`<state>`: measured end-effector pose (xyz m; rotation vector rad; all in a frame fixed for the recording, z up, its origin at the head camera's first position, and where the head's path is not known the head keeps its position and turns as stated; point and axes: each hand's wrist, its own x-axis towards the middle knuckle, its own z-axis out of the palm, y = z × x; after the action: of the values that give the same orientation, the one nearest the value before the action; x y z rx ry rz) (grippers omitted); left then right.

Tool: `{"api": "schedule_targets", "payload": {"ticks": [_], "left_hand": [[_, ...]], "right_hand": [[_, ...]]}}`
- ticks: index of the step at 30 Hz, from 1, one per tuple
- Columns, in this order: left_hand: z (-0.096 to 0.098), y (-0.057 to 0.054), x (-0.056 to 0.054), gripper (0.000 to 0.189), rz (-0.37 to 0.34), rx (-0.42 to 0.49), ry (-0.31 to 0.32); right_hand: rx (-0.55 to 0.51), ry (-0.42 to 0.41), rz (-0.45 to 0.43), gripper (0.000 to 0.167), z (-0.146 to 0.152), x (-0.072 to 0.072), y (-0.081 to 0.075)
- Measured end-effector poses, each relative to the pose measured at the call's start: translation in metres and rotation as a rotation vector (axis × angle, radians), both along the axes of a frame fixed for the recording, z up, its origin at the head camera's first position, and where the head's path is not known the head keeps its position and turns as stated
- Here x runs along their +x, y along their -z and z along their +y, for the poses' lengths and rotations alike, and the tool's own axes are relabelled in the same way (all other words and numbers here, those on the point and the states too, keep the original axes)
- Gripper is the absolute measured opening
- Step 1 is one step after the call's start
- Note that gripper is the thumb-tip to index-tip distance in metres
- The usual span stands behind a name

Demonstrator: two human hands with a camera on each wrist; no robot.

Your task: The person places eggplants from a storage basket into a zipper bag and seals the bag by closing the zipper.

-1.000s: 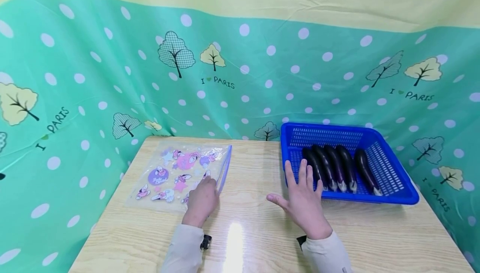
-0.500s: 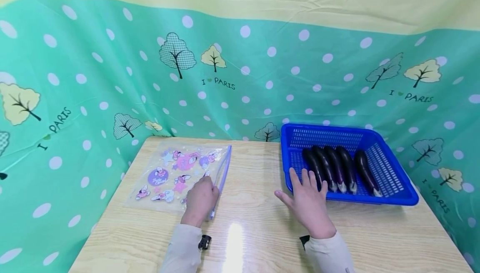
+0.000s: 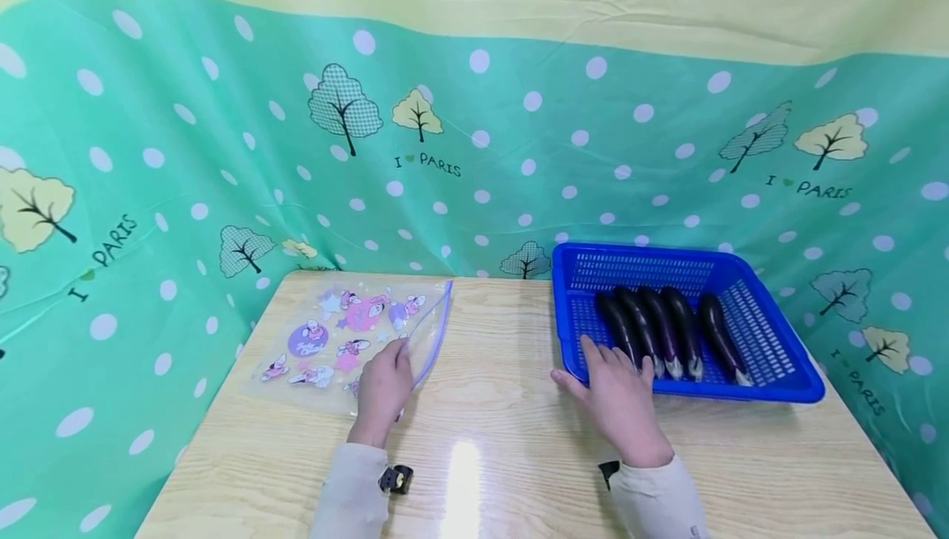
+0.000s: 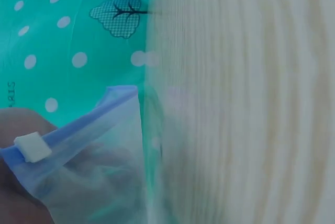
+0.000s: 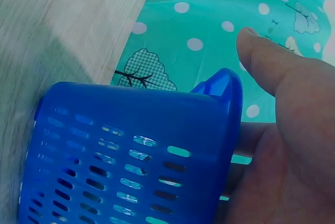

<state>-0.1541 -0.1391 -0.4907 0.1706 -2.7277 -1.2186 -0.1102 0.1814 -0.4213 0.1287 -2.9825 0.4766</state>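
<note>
In the head view my left hand [image 3: 384, 382] pinches the open edge of a clear slider zip bag [image 3: 307, 376] with pink and purple cartoon prints. The left wrist view shows the white slider [image 4: 32, 147] on the bag's blue-purple zip strip, right by that hand's fingers. My right hand [image 3: 619, 407] is at the near left corner of a blue plastic basket [image 3: 786, 389]. Its fingers reach over the rim into the basket, while the thumb [image 5: 261, 59] stands apart from the outer wall in the right wrist view. Several dark purple eggplants [image 3: 670, 333] lie side by side inside.
Everything stands on a light wood-grain table [image 3: 504, 407]. A green dotted curtain [image 3: 474, 160] with printed trees hangs close behind and along both sides. The basket sits near the table's back right, and the bag lies flat at the left.
My left hand has drawn slightly left and back, lifting the bag's zip edge. My right hand has moved lower and a little right, from hovering by the basket to its rim.
</note>
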Motion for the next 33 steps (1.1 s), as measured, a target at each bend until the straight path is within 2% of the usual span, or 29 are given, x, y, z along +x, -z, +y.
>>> {"api": "schedule_targets", "payload": {"ticks": [6,10,14,19,23,30,33], "left_hand": [[-0.002,0.001,-0.003,0.033,0.016,0.145,-0.067],[-0.001,0.005,-0.006,0.034,-0.003,0.237,-0.079],[-0.002,0.009,-0.004,0.035,-0.022,0.297,-0.089],[-0.004,0.013,0.000,0.035,-0.034,0.293,-0.093],[-0.005,0.015,0.000,0.035,-0.043,0.290,-0.093],[-0.003,0.014,0.000,0.035,-0.048,0.238,-0.084],[-0.003,0.014,0.001,0.035,-0.041,0.222,-0.088]], "right_hand": [[-0.004,0.002,-0.009,0.075,0.004,0.000,0.000],[-0.004,0.018,-0.013,0.076,0.010,0.000,-0.003],[-0.036,0.001,-0.033,0.077,0.017,0.001,-0.007],[-0.110,-0.061,-0.022,0.061,0.031,0.001,-0.014],[-0.102,-0.106,-0.054,0.049,0.047,0.001,-0.025],[0.000,-0.134,-0.193,0.054,0.069,-0.003,-0.057],[0.045,-0.154,-0.215,0.056,0.073,-0.010,-0.070]]}}
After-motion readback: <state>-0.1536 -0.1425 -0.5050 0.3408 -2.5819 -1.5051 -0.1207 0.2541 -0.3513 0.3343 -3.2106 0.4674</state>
